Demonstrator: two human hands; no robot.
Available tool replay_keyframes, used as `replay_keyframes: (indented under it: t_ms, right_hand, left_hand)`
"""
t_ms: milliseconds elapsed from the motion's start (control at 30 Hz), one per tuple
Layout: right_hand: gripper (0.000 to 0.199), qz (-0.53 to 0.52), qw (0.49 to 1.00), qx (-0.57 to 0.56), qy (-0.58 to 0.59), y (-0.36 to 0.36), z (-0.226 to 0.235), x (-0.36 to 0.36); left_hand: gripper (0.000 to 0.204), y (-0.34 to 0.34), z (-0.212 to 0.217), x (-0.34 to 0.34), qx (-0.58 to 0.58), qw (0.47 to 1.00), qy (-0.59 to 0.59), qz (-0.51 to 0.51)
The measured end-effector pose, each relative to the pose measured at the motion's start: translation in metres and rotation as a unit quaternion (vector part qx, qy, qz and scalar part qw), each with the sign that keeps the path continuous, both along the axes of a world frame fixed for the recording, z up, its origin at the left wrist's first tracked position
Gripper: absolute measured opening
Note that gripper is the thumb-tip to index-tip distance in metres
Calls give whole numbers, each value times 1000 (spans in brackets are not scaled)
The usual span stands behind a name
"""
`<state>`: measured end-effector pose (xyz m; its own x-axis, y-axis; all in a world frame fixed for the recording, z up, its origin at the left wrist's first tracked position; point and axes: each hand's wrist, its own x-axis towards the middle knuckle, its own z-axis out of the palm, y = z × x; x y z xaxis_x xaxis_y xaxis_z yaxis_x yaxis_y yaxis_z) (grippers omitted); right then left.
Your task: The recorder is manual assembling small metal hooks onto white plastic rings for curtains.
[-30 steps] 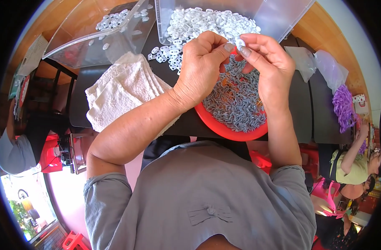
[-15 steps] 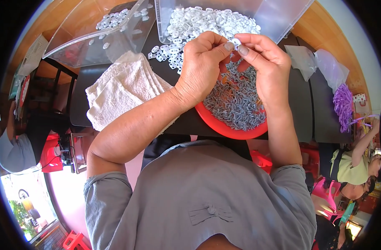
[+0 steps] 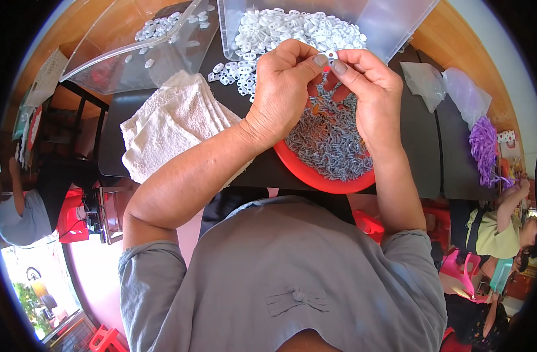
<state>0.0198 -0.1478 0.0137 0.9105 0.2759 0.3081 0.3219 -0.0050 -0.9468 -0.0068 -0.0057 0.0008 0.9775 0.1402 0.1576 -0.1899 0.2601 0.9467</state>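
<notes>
Above a red bowl (image 3: 324, 185) full of small grey twisted pieces (image 3: 333, 146), my two hands meet at the fingertips. A small white plastic piece (image 3: 331, 55) with dark holes is pinched there between them. My left hand (image 3: 283, 82) is closed, its thumb and forefinger pressed against the left side of the piece. Thumb and forefinger of my right hand (image 3: 375, 88) grip it from the right. The other fingers of both hands curl above the bowl, partly hidden. Many similar white pieces (image 3: 298, 29) fill the clear bin (image 3: 391, 26) behind; several more lie loose (image 3: 236, 76) left of my hands.
A folded cream towel (image 3: 168, 129) lies on the dark table (image 3: 113, 158). Behind it a clear container (image 3: 113, 70) holds more white pieces. To the right are clear plastic bags (image 3: 465, 91) and a purple string bundle (image 3: 483, 146). Other people sit at both sides.
Both hands have shifted slightly left and away from me with the white piece. The bowl sits almost unchanged. At the right, a co-worker's arm has moved.
</notes>
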Motion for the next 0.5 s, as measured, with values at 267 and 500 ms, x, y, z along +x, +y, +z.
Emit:
replay_keyframes:
  t_ms: [267,500]
  right_hand:
    - [17,-8,1000,0,-13,-3,0,2]
    - [18,18,1000,13,4,-8,4,3]
  left_hand:
    - [14,1,1,0,5,1000,-20,-19]
    - [15,6,7,0,41,998,-7,-41]
